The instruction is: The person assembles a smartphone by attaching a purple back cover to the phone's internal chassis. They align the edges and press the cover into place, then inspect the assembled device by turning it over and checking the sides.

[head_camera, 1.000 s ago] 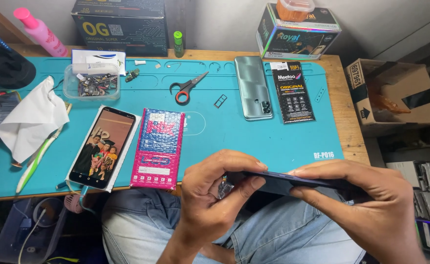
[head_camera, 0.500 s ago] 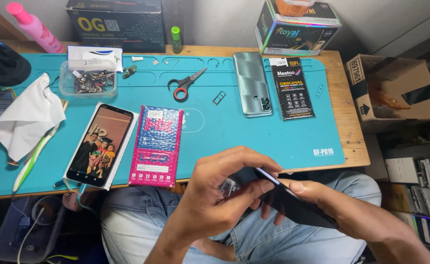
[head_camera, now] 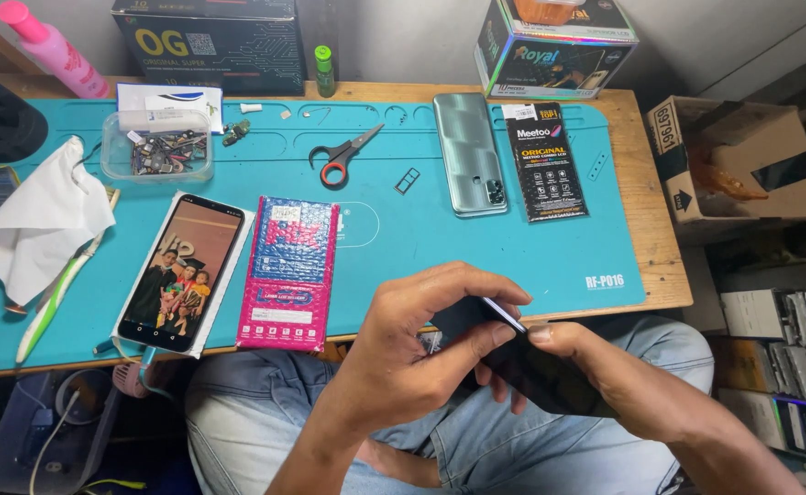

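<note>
Black phone panel point(head_camera: 531, 362): being held over the lap, just off the near edge of the table point(head_camera: 660, 275), tilted with its upper corner toward the mat. Compared with a second ago, when it was lying nearly flat and edge-on between both hands, it is now tipping up so its dark face and one pale edge are showing; judged from that, the work is shifting from gripping the slab to picking at its upper corner.

Left hand point(head_camera: 421, 353): curling closed around the panel's upper end, thumb and forefinger pinching at the pale corner.

Right hand point(head_camera: 605, 376): closing around the lower end, thumb pressing on the top face, fingers hidden underneath.

Teal mat point(head_camera: 421, 229): covering most of the table. Lying on it, well apart from the hands:
- lit phone point(head_camera: 181, 272) on a white card, near the front left edge
- pink bubble-wrap packet point(head_camera: 288, 273), just beside the lit phone
- scissors point(head_camera: 343, 156)
- green phone back point(head_camera: 469, 151)
- black packet point(head_camera: 542, 160), just beside the green phone back
- clear tray of small parts point(head_camera: 157, 156)
- white cloth point(head_camera: 41, 220)

Open room: bare mat is stretching between the pink packet and the mat's right edge, directly ahead of the hands. Cardboard box point(head_camera: 742, 165) is crowding the right side beyond the table.
</note>
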